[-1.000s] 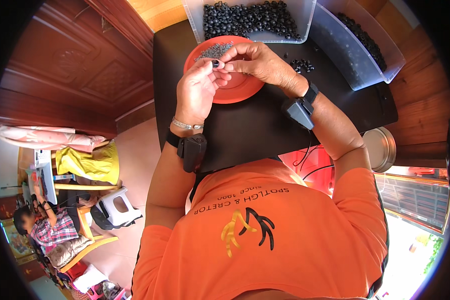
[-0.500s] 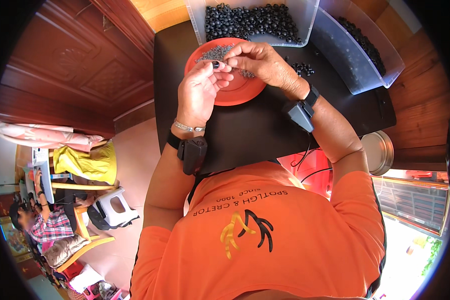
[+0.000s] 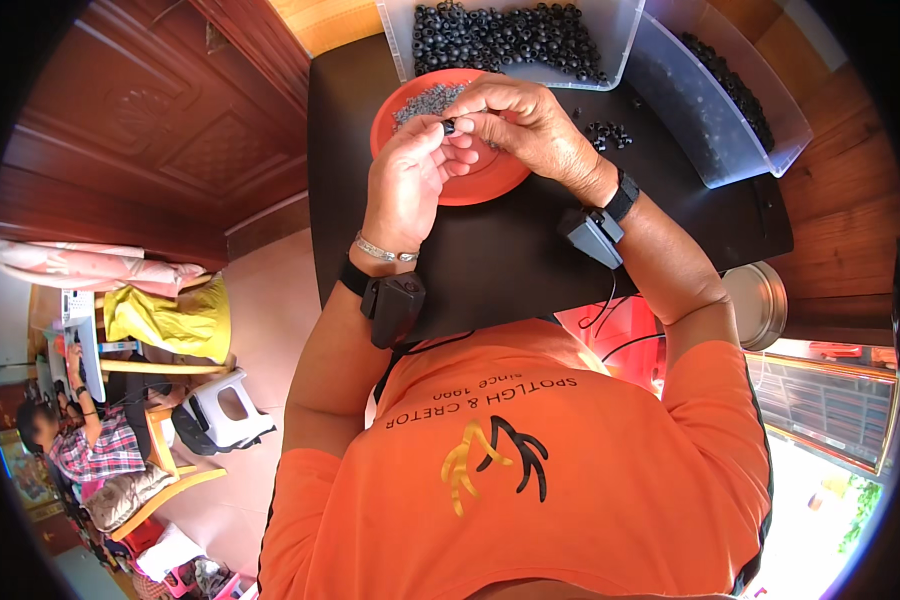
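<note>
Pinched between the thumb and fingertips of my left hand (image 3: pixel 407 182) is a small black rounded piece (image 3: pixel 448 127). The fingertips of my right hand (image 3: pixel 535 130) are closed right beside that piece; whatever they hold is too small to make out. Both hands are above a round orange-red plate (image 3: pixel 485 192). Many tiny grey pieces (image 3: pixel 422 106) lie on the plate's left and far parts, partly hidden by my hands. To the right of my right hand, several loose small black pieces (image 3: pixel 610 135) lie on the dark table (image 3: pixel 510 265).
A clear plastic bin (image 3: pixel 620 50) full of black rounded pieces (image 3: pixel 500 40) stands behind the plate. Another clear bin (image 3: pixel 710 160) with black pieces sits at the right. Far left, a person (image 3: pixel 95 445) sits near a white stool (image 3: pixel 220 410).
My left hand has shifted slightly right, and the black piece has turned and moved right, closer to my right fingertips. My right hand stays nearly in place, its fingers still pinched.
</note>
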{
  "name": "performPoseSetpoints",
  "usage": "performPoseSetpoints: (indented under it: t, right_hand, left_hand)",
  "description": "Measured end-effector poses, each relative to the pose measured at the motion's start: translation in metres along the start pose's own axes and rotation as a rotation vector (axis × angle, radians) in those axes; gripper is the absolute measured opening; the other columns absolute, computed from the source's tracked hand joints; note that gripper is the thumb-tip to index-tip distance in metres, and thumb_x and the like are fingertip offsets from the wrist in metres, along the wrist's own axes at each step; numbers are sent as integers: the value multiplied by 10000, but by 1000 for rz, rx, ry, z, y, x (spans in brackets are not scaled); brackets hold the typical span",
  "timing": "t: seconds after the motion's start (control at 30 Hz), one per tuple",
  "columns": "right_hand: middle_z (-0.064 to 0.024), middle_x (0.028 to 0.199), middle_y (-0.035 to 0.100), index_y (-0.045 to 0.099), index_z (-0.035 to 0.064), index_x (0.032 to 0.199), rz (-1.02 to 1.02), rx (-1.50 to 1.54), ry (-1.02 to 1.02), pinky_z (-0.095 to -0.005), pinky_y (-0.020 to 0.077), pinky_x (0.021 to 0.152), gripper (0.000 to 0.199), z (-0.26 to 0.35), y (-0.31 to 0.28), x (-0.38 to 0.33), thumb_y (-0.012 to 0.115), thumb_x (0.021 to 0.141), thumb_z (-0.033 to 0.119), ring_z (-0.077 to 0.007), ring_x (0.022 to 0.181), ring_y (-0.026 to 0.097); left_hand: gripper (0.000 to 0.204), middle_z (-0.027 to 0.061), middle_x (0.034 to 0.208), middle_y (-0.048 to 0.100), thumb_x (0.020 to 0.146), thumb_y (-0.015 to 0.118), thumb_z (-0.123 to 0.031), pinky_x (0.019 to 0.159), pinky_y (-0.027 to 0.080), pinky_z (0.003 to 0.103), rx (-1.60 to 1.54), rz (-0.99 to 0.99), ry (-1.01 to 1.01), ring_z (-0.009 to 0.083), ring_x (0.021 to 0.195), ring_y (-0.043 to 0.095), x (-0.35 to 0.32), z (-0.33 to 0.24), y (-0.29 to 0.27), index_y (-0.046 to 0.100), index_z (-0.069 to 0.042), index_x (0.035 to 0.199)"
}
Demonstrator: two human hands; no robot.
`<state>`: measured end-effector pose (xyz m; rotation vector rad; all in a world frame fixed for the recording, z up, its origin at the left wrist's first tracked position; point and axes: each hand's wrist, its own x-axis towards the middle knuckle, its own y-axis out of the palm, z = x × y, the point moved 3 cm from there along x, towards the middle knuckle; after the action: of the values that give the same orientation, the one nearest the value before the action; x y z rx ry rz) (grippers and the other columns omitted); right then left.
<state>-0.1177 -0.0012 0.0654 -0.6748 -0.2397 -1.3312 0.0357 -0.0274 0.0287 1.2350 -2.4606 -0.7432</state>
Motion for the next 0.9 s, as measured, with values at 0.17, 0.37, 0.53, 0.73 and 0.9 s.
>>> performPoseSetpoints:
  t: [0.17,0.37,0.53,0.73,0.9]
  right_hand:
    - [-79,959,629,658,43,1038,-27,-277,-139,-295,499,803,224,5,3,-2,670,816,76,-187,897,610]
    - [-86,983,635,663,57,1036,-91,-312,-139,-316,501,814,294,20,11,-4,729,751,80,-218,926,610]
    - [-94,976,634,665,59,1021,-117,-217,-81,-326,501,830,276,13,10,-3,725,752,75,-238,944,606]
    - [-95,970,631,664,58,1000,-89,-326,-217,-328,500,828,219,7,7,-2,701,788,99,-248,944,605]
    - [-98,964,631,658,46,1012,-84,-345,-240,-318,501,810,213,10,5,0,681,811,110,-244,922,609]
  left_hand:
    - [170,66,910,608,921,480,-180,751,459,301,-9,-3,13,182,821,588,-1,1,1,567,-48,984]
    - [155,45,973,593,916,501,-176,745,459,314,-222,-29,3,154,877,566,-1,2,-3,571,-64,997]
    - [179,46,961,597,921,490,-188,741,456,300,-188,7,0,156,879,569,-1,2,1,570,-53,1005]
    - [202,52,915,609,924,477,-198,734,453,285,-40,24,27,169,831,589,0,1,4,569,-39,1009]
    - [196,69,909,613,916,491,-193,728,460,293,13,10,42,185,818,599,-1,-5,3,567,-35,1005]
